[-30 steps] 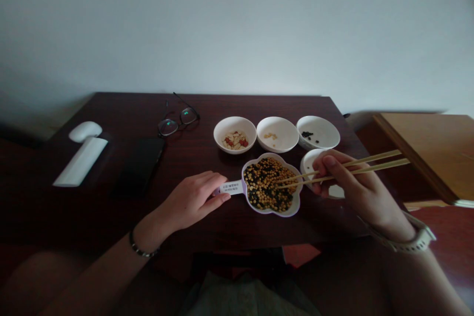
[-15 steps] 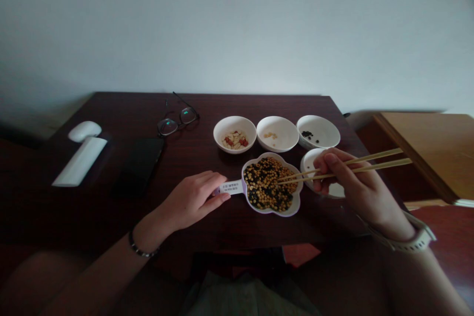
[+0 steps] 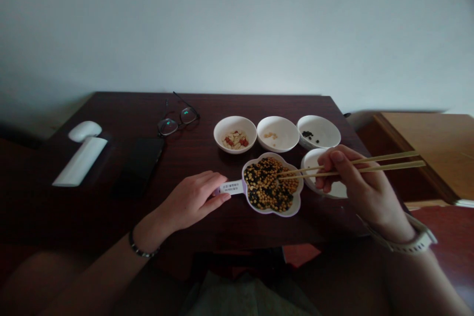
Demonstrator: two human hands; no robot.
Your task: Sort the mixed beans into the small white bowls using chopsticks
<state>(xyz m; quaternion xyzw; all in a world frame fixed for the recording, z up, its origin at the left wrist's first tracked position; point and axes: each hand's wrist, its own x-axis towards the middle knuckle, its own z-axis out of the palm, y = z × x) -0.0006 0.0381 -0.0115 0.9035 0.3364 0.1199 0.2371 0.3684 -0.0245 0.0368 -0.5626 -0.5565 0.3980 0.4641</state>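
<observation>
My left hand [image 3: 200, 197] is closed around the labelled handle of a flower-shaped bowl [image 3: 296, 205], white with a purple rim. Yellow and black beans [image 3: 270, 185] fill much of it. Between the fingers of my right hand [image 3: 355, 182] is a pair of chopsticks [image 3: 388, 162], their tips among the beans. Behind stand three white bowls in a row: the left bowl [image 3: 220, 131] has red and pale pieces in it, the middle bowl [image 3: 289, 139] a few yellow beans, the right bowl [image 3: 328, 131] several black beans. A fourth white bowl [image 3: 310, 158] is partly hidden behind my right hand.
Eyeglasses [image 3: 178, 121] and a dark flat phone-like object [image 3: 138, 165] lie on the dark wooden table [image 3: 122, 108]. At the far left are a white rounded object [image 3: 85, 131] and a long white case [image 3: 80, 163]. Beyond the table's right edge is a lighter wooden surface [image 3: 437, 143].
My right hand and the chopsticks have shifted slightly to the right, with the tips still in the beans. My left hand stays on the handle.
</observation>
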